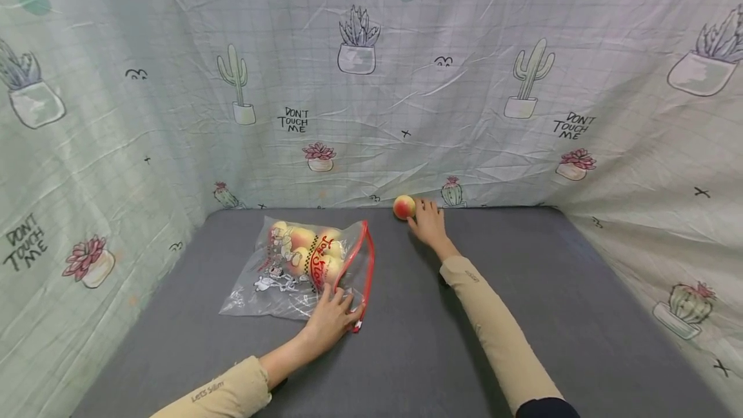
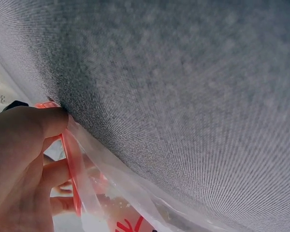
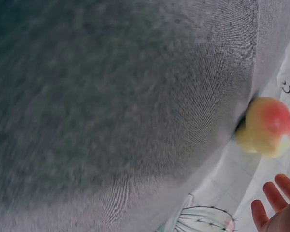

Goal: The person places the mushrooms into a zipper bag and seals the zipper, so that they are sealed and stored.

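A clear plastic zip bag [image 1: 238, 298] with red print and a red zip edge lies on the left half of the table, several yellow-red peaches [image 1: 302, 237] inside it. My left hand [image 1: 332, 322] pinches the bag's open edge near the slider end; in the left wrist view the thumb [image 2: 50, 121] presses over the red strip [image 2: 73, 164], with fingers behind. Toward the table's back edge, a single peach [image 1: 404, 207] sits outside the bag. Beside it, my right hand [image 1: 429, 222] reaches with fingers spread, not closed round it; the right wrist view shows those fingers [image 3: 275, 195] apart from the peach [image 3: 270, 123].
The dark grey table [image 1: 418, 353] extends on both sides of the arms. A pale curtain [image 1: 406, 102] printed with cacti hangs along the back and both sides, close behind the lone peach.
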`<state>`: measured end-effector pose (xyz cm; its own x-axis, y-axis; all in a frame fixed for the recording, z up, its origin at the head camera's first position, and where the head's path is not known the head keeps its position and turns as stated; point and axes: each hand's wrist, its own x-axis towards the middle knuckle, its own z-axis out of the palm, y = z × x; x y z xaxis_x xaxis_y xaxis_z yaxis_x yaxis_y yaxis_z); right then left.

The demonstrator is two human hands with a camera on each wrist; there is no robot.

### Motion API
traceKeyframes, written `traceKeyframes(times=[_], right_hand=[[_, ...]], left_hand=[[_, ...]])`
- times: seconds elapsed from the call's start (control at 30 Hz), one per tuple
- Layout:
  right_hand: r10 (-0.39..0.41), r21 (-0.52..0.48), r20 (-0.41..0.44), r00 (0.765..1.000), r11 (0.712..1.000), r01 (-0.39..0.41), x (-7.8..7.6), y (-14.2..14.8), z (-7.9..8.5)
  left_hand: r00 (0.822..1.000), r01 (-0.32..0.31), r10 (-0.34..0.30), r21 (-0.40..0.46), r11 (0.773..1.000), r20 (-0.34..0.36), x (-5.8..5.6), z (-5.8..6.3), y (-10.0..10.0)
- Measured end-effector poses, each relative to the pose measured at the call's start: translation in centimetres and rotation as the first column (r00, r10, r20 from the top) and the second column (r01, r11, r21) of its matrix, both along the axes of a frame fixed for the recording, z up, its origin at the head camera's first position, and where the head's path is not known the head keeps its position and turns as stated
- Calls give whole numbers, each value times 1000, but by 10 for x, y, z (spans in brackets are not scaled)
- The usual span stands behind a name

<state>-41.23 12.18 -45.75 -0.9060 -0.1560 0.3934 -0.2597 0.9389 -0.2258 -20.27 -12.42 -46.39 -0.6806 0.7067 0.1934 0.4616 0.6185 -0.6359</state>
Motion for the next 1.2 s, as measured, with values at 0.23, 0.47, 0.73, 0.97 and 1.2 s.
traceKeyframes(times=[0.23,0.47,0.73,0.97,1.2], right_hand=[[-9,-50,-4,1000,999,9,-8,-8,-2],[60,12,-41,997,998,-59,-16,-14,0],[79,115,2,997,990,-78,-19,-16,-2],[63,141,64,996,987,-71,-24,-15,-5],[68,208,89,994,974,-86,-25,-13,-4]], left_hand=[[1000,-5,4,14,1000,6,1,-1,-1],[1000,-4,3,30,1000,13,1,-2,-1],[1000,-20,19,23,1000,16,1,0,3],[1000,-11,10,35,999,7,1,0,2],[1000,16,-14,64,998,-19,1,-2,0]])
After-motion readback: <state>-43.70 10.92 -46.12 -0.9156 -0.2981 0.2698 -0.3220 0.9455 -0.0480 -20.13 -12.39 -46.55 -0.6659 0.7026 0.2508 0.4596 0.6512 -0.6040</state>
